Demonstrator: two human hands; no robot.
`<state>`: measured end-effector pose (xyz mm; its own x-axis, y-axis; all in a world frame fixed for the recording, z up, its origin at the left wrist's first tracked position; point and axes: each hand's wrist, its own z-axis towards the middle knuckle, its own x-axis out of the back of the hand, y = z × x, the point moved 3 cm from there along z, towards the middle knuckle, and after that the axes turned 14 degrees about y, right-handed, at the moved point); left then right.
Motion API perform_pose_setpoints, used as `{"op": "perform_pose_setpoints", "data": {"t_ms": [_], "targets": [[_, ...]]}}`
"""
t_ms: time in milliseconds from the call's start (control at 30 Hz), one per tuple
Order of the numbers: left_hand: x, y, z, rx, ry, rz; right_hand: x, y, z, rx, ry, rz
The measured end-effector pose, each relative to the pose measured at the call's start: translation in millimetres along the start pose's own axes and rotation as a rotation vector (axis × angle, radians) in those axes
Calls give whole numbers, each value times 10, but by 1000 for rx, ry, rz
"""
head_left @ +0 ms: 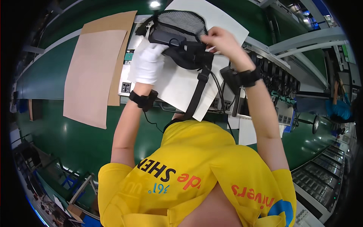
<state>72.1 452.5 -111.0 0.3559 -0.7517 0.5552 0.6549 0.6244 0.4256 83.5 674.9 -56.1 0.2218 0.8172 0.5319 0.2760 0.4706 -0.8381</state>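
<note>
Both my hands are up over the green bench, working on one black pouch. It is soft and rounded, with a grey mesh panel across the top, a stiff black bar along the near-left edge and a darker padded body below. One black strap with a buckle hangs straight down from it toward my chest. The pouch sits in the air between my hands, just above a white sheet that lies on the bench.

My left hand wears a white glove. Its fingers are curled against the pouch's lower left side, under the black bar; it grips there, though the fingertips are hidden behind the pouch. My right hand is bare. Its fingers are pinched shut on the pouch's upper right edge, thumb and fingertips nearly together.

Counts: one pouch, one strap, one glove. Two black wrist bands, one on the left wrist and one on the right wrist, the right one carrying a small black box. A thin black cable runs down from the left band. Two brown cardboard sheets overlap at the left of the bench. One more person in a blue top is at the far right edge, well apart from me.
</note>
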Motion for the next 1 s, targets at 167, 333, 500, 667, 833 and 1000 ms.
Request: {"op": "perform_pose_setpoints", "data": {"t_ms": [167, 333, 500, 667, 833, 1000], "targets": [[-3, 98, 15, -149, -40, -27, 248, 52, -71, 310, -309, -605], [-5, 467, 94, -214, -107, 29, 234, 263, -174, -90, -177, -285], [122, 825, 217, -284, -150, -138, 227, 325, -210, -315, -241, 95], [-259, 835, 387, -269, -773, 98, 259, 211, -268, -240, -316, -36], [-465, 883, 255, -410, -824, 98, 264, 367, -272, -212, -292, -65], [-127, 814, 290, -412, -284, -441, 287, 560, -313, -141, -396, 31]]}}
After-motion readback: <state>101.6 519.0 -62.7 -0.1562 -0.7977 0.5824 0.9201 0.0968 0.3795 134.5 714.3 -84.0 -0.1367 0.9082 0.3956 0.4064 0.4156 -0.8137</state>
